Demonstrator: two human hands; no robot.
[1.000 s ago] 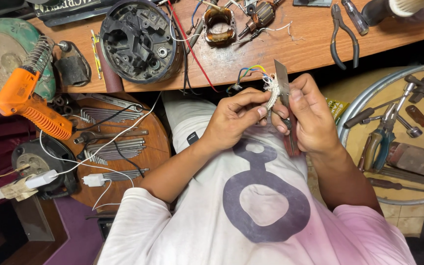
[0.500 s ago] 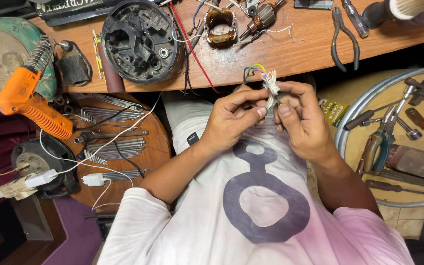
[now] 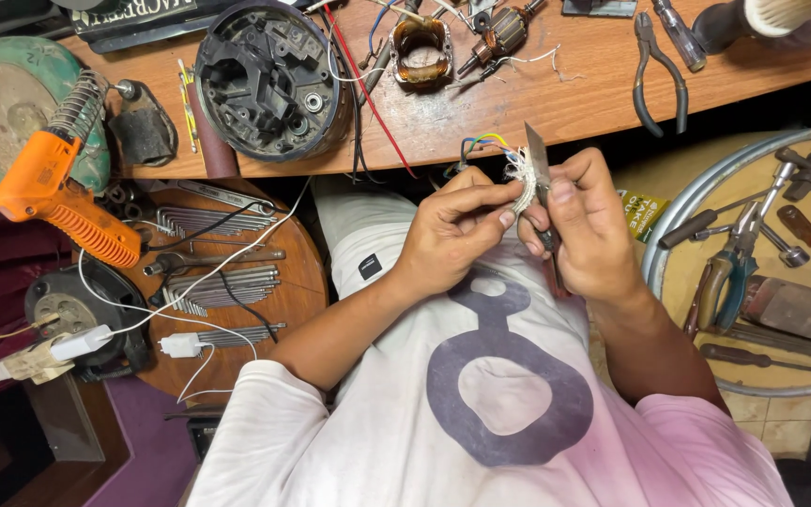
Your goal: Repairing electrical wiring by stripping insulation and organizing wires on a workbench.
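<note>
Fingers (image 3: 504,211) of the left hand (image 3: 452,235) are pinched tight on a white frayed cable sleeve (image 3: 521,178), thumb and forefinger pressed together right at its end. Just beside them, the right hand (image 3: 589,225) is wrapped around a knife (image 3: 538,174), fingers closed on the handle, the grey blade standing upright and touching the sleeve. Coloured wires (image 3: 485,144) spill out of the sleeve's far end, blue, yellow and dark, curling toward the table (image 3: 565,89) edge. All of it hangs above the person's lap, near the wooden edge. On the table, a black motor housing (image 3: 269,80) sits left, a copper-wound stator (image 3: 421,47) beyond, pliers (image 3: 657,70) off right. An orange soldering gun (image 3: 58,192) rests far left; a round tray of tools (image 3: 762,272) lies right.
</note>
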